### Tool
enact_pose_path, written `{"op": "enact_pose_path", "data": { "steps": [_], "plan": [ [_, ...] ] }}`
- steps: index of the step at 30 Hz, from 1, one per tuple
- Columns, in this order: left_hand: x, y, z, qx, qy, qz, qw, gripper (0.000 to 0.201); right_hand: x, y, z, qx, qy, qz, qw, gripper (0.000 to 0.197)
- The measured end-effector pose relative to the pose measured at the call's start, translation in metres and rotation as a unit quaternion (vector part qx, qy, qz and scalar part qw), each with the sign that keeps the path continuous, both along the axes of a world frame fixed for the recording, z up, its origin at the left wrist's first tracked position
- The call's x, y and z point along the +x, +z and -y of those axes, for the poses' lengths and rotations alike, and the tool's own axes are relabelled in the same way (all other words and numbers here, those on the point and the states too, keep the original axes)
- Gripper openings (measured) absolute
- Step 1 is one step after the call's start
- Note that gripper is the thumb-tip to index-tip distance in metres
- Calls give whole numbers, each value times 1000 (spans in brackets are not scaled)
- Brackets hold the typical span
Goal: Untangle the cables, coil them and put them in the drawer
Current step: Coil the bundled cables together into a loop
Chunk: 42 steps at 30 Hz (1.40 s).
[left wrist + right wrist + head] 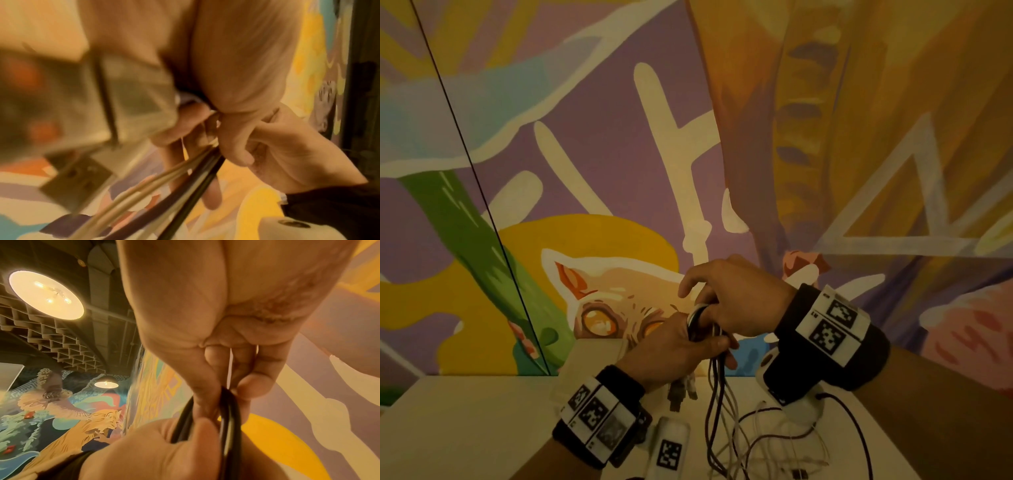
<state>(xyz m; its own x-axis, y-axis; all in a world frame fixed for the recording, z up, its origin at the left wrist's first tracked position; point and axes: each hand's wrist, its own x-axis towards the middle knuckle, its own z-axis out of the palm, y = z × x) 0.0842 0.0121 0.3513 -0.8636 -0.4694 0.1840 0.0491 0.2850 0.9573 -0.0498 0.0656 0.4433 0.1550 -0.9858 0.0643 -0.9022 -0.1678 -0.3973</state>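
Below, white table (465, 428); muralled wall (619, 137).

Nothing here gives me words or numbers to read. The white bands on my left wrist (599, 416) and right wrist (832, 325) carry only black-and-white square code markers, and so does the white block (669, 452) near me on the bench (465, 428).

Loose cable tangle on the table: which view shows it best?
Head view: the loose cable tangle lies spread across the white table. The left wrist view shows only blurred strands running to the hands; the right wrist view none of it.
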Motion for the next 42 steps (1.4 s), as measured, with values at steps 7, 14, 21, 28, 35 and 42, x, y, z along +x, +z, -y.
{"op": "enact_pose_path", "data": {
  "steps": [7, 14, 21, 28, 35, 42],
  "plan": [
    [0, -12, -4, 147, -34, -71, 986, 24, -2, 7, 5, -23, -6, 49, 999, 28],
    [4, -11, -8, 255, -150, -38, 955, 16, -3, 6, 2, -11, 27, 23, 999, 27],
    [5, -9, -9, 192, -130, 98, 968, 20, -8, -1, -5, 11, 54, -18, 998, 27],
    [-5, -13, -8, 291, 29, -91, 952, 20, -25, -42, -13, -150, -83, 246, 954, 23],
    [-7, -7, 11, 375, 171, -172, 895, 17, 21, -140, -40, 116, -30, 387, 914, 22],
    [9, -7, 24, 362, 191, -187, 893, 18, -29, -142, -44, -24, -60, 178, 982, 21]
  ]
}}
